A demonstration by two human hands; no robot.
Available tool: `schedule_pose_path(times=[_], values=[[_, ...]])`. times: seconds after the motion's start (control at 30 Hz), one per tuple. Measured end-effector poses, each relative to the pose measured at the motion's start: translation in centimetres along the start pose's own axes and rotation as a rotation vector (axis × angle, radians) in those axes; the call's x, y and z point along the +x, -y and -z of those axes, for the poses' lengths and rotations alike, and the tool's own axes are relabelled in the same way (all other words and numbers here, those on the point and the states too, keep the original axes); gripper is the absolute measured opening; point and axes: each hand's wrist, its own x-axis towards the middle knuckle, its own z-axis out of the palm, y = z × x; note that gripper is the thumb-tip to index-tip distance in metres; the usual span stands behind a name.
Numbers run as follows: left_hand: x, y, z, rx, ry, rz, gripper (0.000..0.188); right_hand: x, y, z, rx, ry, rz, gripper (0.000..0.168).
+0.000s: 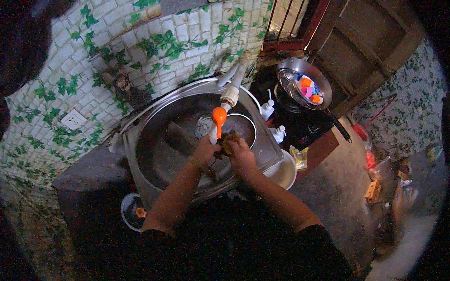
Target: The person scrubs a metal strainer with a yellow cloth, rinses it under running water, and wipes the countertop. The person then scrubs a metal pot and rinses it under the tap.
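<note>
Both my hands are over a stainless-steel sink (162, 165), under a white pipe tap with an orange lever (219, 116). My right hand (243, 154) grips a brownish-yellow scrubbing pad (229, 143). Close by on the left, my left hand (204, 152) is at the tap's spout, which partly covers it. Something dark lies between the two hands, too dim to name, and whether the left fingers hold it is unclear. Beyond my right hand, a round metal bowl (255, 126) sits in the sink. Next to it is a smaller round metal dish (204, 126).
Two white pump bottles (267, 110) stand right of the sink, near a black stove (314, 132). A frying pan (325, 88) there holds colourful pieces. A yellow packet (299, 157) and a pale basin (285, 173) are nearer. Lower left is a bucket (125, 214).
</note>
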Motion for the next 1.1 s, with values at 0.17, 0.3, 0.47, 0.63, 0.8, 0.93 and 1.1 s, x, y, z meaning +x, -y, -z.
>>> schedule_pose_path(times=[0.17,0.3,0.47,0.63,0.8,0.93,1.1], values=[[0.0,1.0,-0.7,-0.079,-0.076,-0.132,0.043,0.2,1.1,0.8,-0.165,0.055,0.050,0.044],[-0.2,1.5,-1.2,-0.151,-0.127,-0.188,0.041,0.2,0.9,0.9,-0.277,0.040,0.127,0.050],[0.0,1.4,-0.5,-0.071,-0.063,-0.085,0.060,0.6,1.6,1.6,-0.444,0.139,0.157,0.054],[0.4,2.6,-1.2,-0.085,-0.145,-0.263,0.042,1.4,0.8,1.0,-0.560,0.009,0.183,0.057],[0.7,2.3,-0.6,0.146,-0.113,-0.126,0.037,2.7,0.1,1.0,-0.373,0.184,0.069,0.056],[1.0,2.8,-0.6,-0.002,-0.124,-0.190,0.032,1.2,-0.7,-0.2,-0.298,0.164,0.317,0.053],[4.4,7.6,-0.3,-0.251,0.069,-0.093,0.037,3.8,-0.4,1.9,-0.451,0.012,0.156,0.048]])
